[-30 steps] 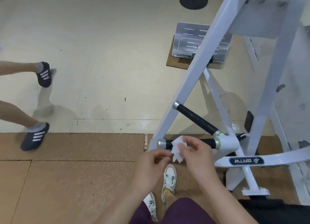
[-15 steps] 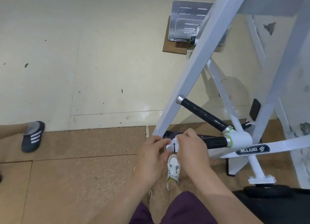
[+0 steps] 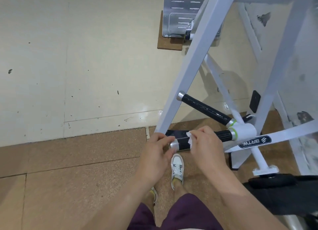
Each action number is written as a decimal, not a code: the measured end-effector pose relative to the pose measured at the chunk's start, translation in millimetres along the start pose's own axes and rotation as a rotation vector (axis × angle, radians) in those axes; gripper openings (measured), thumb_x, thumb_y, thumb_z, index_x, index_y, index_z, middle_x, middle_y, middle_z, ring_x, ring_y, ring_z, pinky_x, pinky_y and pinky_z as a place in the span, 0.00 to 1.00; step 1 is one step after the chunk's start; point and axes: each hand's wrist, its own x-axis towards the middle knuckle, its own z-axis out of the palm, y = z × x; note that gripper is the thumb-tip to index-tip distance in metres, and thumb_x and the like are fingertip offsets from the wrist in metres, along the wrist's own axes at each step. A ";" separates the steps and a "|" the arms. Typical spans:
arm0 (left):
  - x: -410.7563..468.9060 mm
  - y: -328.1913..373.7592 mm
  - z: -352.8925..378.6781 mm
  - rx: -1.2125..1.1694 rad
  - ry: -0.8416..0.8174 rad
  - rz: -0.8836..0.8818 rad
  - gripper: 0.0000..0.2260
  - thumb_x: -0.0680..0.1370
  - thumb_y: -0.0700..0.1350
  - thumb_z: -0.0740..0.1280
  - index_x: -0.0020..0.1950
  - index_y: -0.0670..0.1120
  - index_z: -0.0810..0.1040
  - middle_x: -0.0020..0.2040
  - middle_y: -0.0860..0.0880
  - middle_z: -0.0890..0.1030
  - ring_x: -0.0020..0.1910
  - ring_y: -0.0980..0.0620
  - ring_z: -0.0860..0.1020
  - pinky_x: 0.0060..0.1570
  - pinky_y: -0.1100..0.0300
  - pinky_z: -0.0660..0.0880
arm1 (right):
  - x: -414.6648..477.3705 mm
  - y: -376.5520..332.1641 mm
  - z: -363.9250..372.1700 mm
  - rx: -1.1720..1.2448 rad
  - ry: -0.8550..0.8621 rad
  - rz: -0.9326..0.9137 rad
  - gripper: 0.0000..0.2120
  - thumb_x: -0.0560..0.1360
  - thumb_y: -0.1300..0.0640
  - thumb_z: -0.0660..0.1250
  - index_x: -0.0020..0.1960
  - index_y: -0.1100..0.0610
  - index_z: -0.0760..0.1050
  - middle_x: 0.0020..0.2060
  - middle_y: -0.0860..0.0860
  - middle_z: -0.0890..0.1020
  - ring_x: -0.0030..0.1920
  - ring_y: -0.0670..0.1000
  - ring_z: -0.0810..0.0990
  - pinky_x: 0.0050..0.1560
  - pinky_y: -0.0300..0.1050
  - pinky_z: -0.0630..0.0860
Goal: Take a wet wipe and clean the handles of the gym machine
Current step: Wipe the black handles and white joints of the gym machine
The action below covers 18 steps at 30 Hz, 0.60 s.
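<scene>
Gripping with the right hand (image 3: 204, 148), fingers curled over the lower handle (image 3: 223, 136), with the wet wipe (image 3: 189, 138) trapped between palm and black grip and only a white edge showing on the left side. Steadying with the left hand (image 3: 157, 155), fingertips pinching the metal end cap (image 3: 173, 145) at the handle's free end.

Judged to be early in the wiping: wipe near the cap end, most of the grip toward the green collar (image 3: 235, 135) not yet covered.

For a good pass:
- Wrap the wipe fully round the bar and squeeze firmly.
- Slide toward the collar, twisting the wrist to reach the underside too.
- Hold the cap tight against that pull, in case of any swing at the white hub (image 3: 245, 130).
- Finish with a rub over the cap itself, then refold to a fresh face.

Next in line, by this reckoning, the upper handle (image 3: 204, 109), angled away just above and joining the same hub.

Mind the slanted white frame bar (image 3: 194, 66), passing just beside the left knuckles. Below the hands, a white sneaker (image 3: 177, 167) planted on the cork floor mat (image 3: 77, 169).
</scene>
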 end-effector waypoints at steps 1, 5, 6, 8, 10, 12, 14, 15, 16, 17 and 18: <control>0.1 -0.1 0.1 0.010 0.004 0.011 0.15 0.76 0.50 0.68 0.62 0.51 0.78 0.52 0.58 0.72 0.43 0.61 0.71 0.47 0.68 0.71 | -1.6 -3.5 2.2 0.009 -0.004 -0.024 0.04 0.71 0.65 0.68 0.43 0.59 0.80 0.40 0.52 0.74 0.36 0.52 0.73 0.38 0.44 0.70; 0.2 -1.3 0.8 0.024 0.013 0.015 0.15 0.76 0.51 0.68 0.62 0.52 0.78 0.52 0.57 0.73 0.44 0.59 0.71 0.46 0.68 0.69 | -15.1 -9.3 10.9 -0.012 -0.021 -0.111 0.09 0.64 0.71 0.70 0.40 0.59 0.76 0.38 0.50 0.68 0.36 0.49 0.66 0.34 0.42 0.64; 0.4 -0.8 0.8 0.021 0.011 0.012 0.15 0.76 0.51 0.68 0.62 0.52 0.78 0.52 0.57 0.73 0.43 0.59 0.71 0.45 0.68 0.68 | -19.4 -7.6 10.0 -0.001 -0.028 -0.107 0.12 0.63 0.71 0.71 0.42 0.59 0.77 0.38 0.50 0.69 0.36 0.50 0.68 0.33 0.42 0.65; 0.8 -0.1 0.5 0.010 0.006 0.006 0.15 0.75 0.52 0.68 0.61 0.52 0.78 0.52 0.57 0.74 0.44 0.58 0.72 0.45 0.67 0.68 | -26.3 -5.0 5.9 0.047 -0.037 -0.080 0.14 0.63 0.72 0.71 0.47 0.60 0.80 0.39 0.52 0.73 0.36 0.52 0.73 0.32 0.43 0.70; 1.0 0.6 -0.5 0.000 0.003 -0.005 0.15 0.75 0.52 0.69 0.61 0.52 0.79 0.52 0.57 0.74 0.44 0.57 0.73 0.46 0.66 0.69 | -25.0 -8.5 3.2 0.104 -0.024 -0.051 0.13 0.66 0.70 0.70 0.49 0.59 0.81 0.40 0.53 0.75 0.37 0.52 0.75 0.34 0.44 0.73; 1.3 1.1 -0.7 0.000 -0.002 -0.006 0.15 0.75 0.50 0.69 0.62 0.52 0.78 0.52 0.56 0.74 0.44 0.57 0.74 0.46 0.64 0.71 | -17.8 -17.6 4.6 0.075 -0.038 -0.085 0.11 0.68 0.68 0.70 0.49 0.59 0.80 0.42 0.53 0.75 0.39 0.50 0.72 0.36 0.43 0.70; 0.7 0.8 0.5 0.021 0.005 0.010 0.15 0.76 0.48 0.69 0.62 0.50 0.78 0.52 0.55 0.74 0.46 0.56 0.74 0.48 0.61 0.73 | -8.3 -25.6 8.1 0.005 -0.093 -0.149 0.12 0.70 0.65 0.69 0.52 0.59 0.79 0.46 0.54 0.74 0.45 0.52 0.71 0.41 0.44 0.69; -0.2 1.0 0.7 0.032 0.010 0.020 0.15 0.76 0.47 0.68 0.63 0.50 0.77 0.52 0.55 0.74 0.48 0.56 0.73 0.49 0.60 0.73 | -4.1 -27.0 8.3 -0.029 -0.119 -0.172 0.12 0.70 0.64 0.68 0.54 0.59 0.79 0.48 0.54 0.75 0.48 0.54 0.72 0.43 0.45 0.70; -1.0 1.0 0.9 0.039 0.012 0.028 0.16 0.76 0.47 0.68 0.64 0.49 0.77 0.52 0.55 0.74 0.50 0.55 0.73 0.51 0.59 0.74 | 0.1 -25.0 6.2 -0.062 -0.129 -0.178 0.12 0.70 0.63 0.68 0.53 0.59 0.79 0.48 0.54 0.75 0.50 0.54 0.71 0.44 0.45 0.70; -2.5 0.8 0.9 0.040 0.010 0.032 0.17 0.76 0.47 0.67 0.65 0.49 0.76 0.53 0.54 0.74 0.52 0.55 0.72 0.52 0.58 0.74 | 4.7 -20.4 1.8 -0.089 -0.128 -0.156 0.11 0.70 0.63 0.68 0.52 0.58 0.79 0.47 0.53 0.74 0.49 0.54 0.71 0.44 0.44 0.68; -3.7 0.5 1.0 0.039 0.003 0.032 0.17 0.77 0.47 0.67 0.66 0.49 0.75 0.54 0.54 0.74 0.54 0.55 0.72 0.53 0.56 0.74 | 9.4 -13.1 -2.3 -0.109 -0.117 -0.111 0.10 0.70 0.63 0.67 0.50 0.57 0.79 0.45 0.51 0.73 0.47 0.52 0.69 0.43 0.43 0.65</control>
